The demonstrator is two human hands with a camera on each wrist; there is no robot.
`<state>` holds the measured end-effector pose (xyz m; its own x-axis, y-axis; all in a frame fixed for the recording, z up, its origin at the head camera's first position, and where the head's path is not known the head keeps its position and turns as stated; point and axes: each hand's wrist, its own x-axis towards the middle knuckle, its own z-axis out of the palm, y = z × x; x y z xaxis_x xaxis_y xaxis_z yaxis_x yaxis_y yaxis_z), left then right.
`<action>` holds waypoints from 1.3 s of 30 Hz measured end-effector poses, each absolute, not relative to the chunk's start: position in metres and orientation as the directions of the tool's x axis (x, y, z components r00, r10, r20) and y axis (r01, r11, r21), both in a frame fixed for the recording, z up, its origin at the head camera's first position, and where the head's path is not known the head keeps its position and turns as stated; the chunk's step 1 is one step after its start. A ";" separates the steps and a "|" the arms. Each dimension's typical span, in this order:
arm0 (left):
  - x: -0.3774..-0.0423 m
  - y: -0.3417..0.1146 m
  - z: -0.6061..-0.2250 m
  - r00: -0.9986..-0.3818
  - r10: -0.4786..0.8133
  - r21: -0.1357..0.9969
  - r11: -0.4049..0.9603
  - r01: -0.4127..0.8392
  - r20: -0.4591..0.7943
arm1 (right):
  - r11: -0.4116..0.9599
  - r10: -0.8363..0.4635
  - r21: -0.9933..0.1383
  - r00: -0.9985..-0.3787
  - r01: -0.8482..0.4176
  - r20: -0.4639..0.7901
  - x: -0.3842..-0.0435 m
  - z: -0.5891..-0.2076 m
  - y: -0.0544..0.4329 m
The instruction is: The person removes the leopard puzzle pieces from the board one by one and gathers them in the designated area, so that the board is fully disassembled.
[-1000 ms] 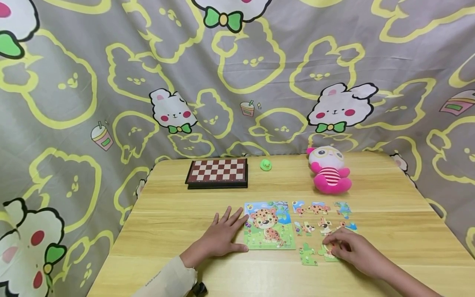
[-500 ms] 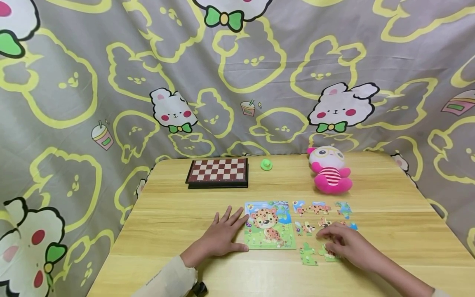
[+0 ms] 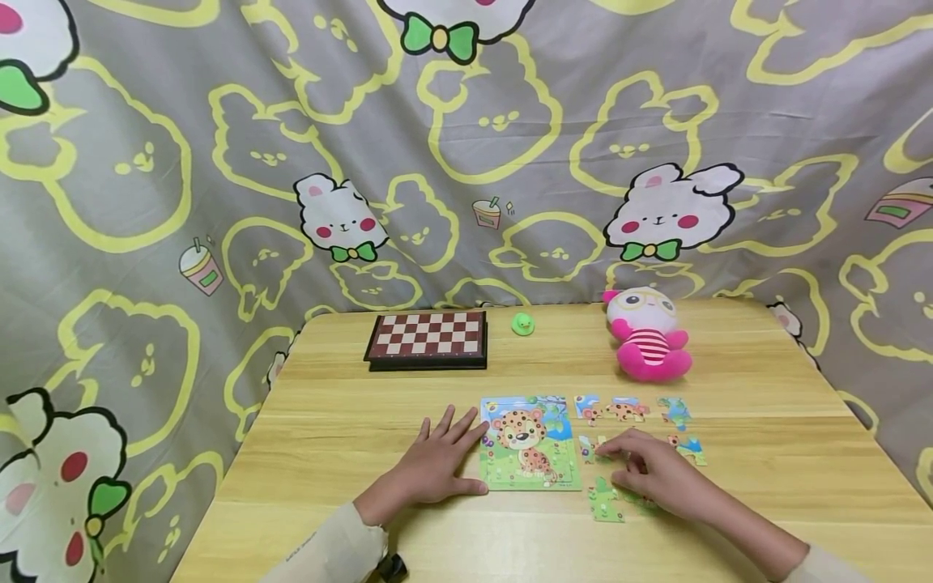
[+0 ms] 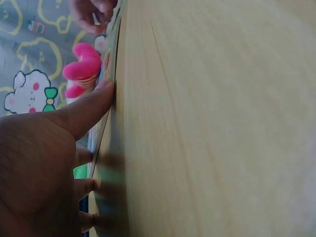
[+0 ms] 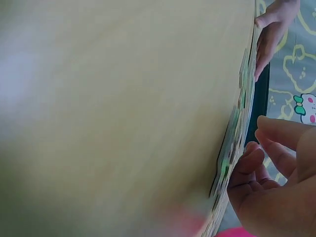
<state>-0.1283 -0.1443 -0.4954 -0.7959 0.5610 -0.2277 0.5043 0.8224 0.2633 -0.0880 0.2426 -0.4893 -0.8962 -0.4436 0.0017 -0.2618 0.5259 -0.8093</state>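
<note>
My left hand (image 3: 436, 463) lies flat with spread fingers on the table (image 3: 328, 453). Its thumb and fingertips reach the left edge of a square puzzle board (image 3: 528, 445) printed with a leopard cub. To the board's right, my right hand (image 3: 652, 470) hovers over loose jigsaw pieces, index finger stretched toward a piece of the middle row. The right wrist view shows a gap between thumb and fingers (image 5: 286, 131), with nothing held. A green piece (image 3: 607, 500) lies below the fingertips. The hand hides other pieces of the middle and bottom rows.
Jigsaw pieces (image 3: 627, 409) lie in loose rows right of the board, among them a blue-and-orange piece (image 3: 688, 449). Toward the back stand a folded chessboard (image 3: 428, 336), a small green duck (image 3: 522, 324) and a pink plush toy (image 3: 649, 336). A patterned curtain (image 3: 466, 283) hangs behind.
My right hand has moved left, from over the bottom-right piece to the middle of the piece rows, uncovering the piece at the right. My left hand and the board have stayed still.
</note>
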 end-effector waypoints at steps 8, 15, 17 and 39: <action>-0.128 -0.145 -0.496 -0.796 0.561 0.263 0.823 0.504 -0.229 | 0.513 -0.476 -0.806 -0.879 -0.296 0.019 -0.097 -0.488 0.223; -0.129 -0.145 -0.497 -0.797 0.559 0.261 0.824 0.502 -0.230 | 0.519 -0.490 -0.809 -0.872 -0.276 -0.016 -0.102 -0.487 0.205; -0.129 -0.145 -0.497 -0.797 0.558 0.261 0.825 0.502 -0.230 | 0.523 -0.495 -0.807 -0.869 -0.275 -0.025 -0.104 -0.487 0.200; -0.127 -0.144 -0.495 -0.797 0.562 0.272 0.820 0.503 -0.221 | 0.595 -0.549 -0.725 -0.834 -0.347 -0.053 -0.111 -0.484 0.176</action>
<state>-0.1274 -0.1439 -0.4945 -0.7971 0.5619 -0.2209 0.5028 0.8204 0.2724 -0.1108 0.1763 -0.4841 -0.8340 -0.5493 -0.0525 -0.3465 0.5954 -0.7248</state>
